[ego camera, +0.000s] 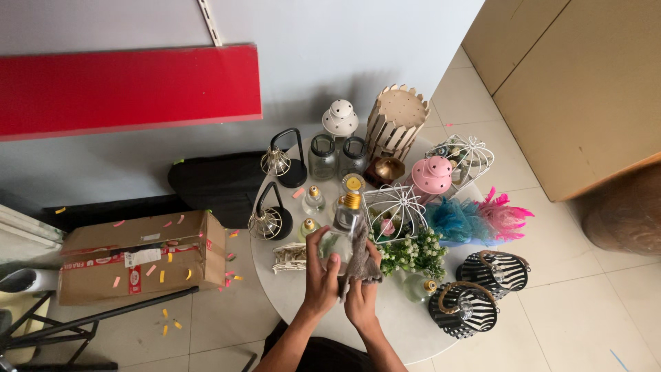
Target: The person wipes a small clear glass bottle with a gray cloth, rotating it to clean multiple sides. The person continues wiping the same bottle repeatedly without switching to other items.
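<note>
Fingers of left hand (pixel 321 270) grip glass bottle (pixel 342 231); right hand (pixel 361 300) fingers clutch grey cloth (pixel 361 258) against it.

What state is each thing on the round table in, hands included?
Left hand: gripping glass bulb bottle.
Right hand: pressing grey cloth on bottle.
Glass bulb bottle: held tilted, gold cap on.
Grey cloth: draped against bottle.
Striped baskets: upright.
Cardboard box: on floor, closed.

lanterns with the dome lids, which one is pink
The pink lantern stands at the right, beside the white wire cage. The other domed lantern is white and stands further back, next to the wooden slatted holder.
</note>
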